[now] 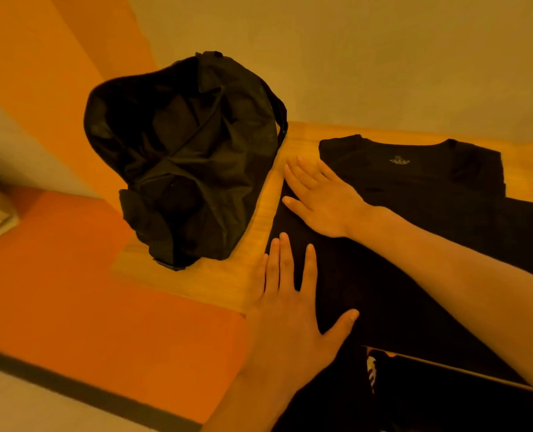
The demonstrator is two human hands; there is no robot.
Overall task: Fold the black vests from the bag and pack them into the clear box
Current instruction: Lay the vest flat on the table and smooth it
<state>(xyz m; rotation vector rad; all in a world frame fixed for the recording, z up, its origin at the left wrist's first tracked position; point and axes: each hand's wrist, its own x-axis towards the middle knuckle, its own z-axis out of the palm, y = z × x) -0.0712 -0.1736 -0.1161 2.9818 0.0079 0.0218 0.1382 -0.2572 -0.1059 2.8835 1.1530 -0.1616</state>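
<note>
black vest (pixel 415 194) | pale print inside the neckline | too small and blurred to read

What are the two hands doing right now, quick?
Left hand: open, pressing flat on the black vest.
Right hand: open, flat on the same vest.

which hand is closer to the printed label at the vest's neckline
Right. The right hand lies flat on the vest just below-left of the label; the left hand rests at the vest's edge, much nearer the person.
</note>
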